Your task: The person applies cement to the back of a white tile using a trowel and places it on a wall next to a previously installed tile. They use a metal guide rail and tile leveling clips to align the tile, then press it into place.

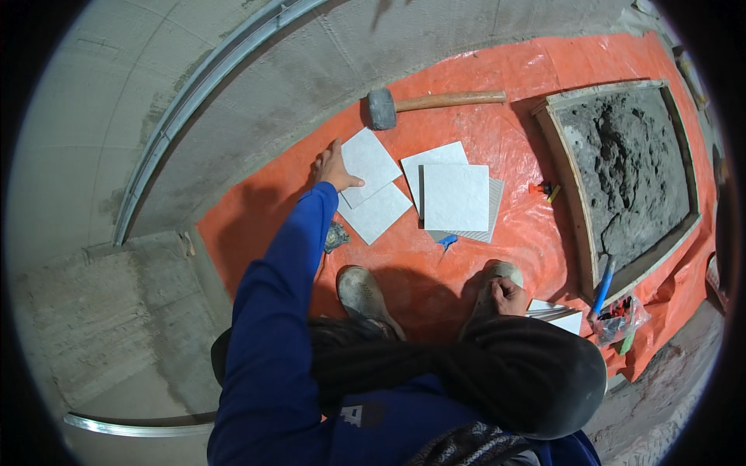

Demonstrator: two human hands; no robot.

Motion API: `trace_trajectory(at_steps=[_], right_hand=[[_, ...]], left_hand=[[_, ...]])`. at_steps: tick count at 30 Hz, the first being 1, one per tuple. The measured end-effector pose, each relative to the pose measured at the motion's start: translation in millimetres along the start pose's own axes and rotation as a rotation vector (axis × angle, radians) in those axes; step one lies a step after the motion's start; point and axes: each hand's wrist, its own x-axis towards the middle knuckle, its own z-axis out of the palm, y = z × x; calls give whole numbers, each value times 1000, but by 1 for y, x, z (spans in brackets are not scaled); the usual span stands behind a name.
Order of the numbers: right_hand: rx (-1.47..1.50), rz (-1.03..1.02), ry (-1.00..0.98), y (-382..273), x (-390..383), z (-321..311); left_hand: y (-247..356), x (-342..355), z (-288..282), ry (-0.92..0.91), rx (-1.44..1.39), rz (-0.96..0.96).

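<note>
My left hand (pixel 332 168) reaches out to the left and holds a square white tile (pixel 371 163) by its left edge, thumb on top. This tile partly overlaps another white tile (pixel 377 215) lying on the orange sheet. To the right, several more tiles lie loosely stacked, with a white tile (pixel 457 198) on top and a grey ribbed underside showing at the edge. My right hand (pixel 509 297) hangs in front of my right shoe, its fingers curled closed; whatever they may hold is hidden.
A mallet (pixel 383 109) with a wooden handle lies beyond the tiles. At right stands a wooden-framed tray (pixel 565 171) of wet grey mortar, a blue-handled tool (pixel 604 283) leaning on it. Further tiles (pixel 561 317) and a plastic bag (pixel 624 320) lie near my right knee. A concrete wall rises behind.
</note>
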Motion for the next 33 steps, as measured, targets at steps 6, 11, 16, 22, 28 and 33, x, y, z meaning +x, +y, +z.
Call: trace_trajectory(at_steps=[6, 11, 16, 22, 28, 33], right_hand=[[-58, 25, 44, 11, 4, 3], [-83, 7, 71, 17, 7, 7], [-85, -59, 9, 2, 13, 0], [-66, -302, -267, -127, 69, -53], [22, -480, -499, -321, 117, -69], [307, -476, -453, -422, 128, -55]], left_hand=[[-29, 2, -8, 92, -147, 138], [-43, 5, -45, -172, -425, 134], [7, -18, -90, -215, -352, 305], [84, -45, -185, -192, -331, 567], [144, -73, -256, 34, -649, 786], [166, -72, -249, 99, -1256, 919]])
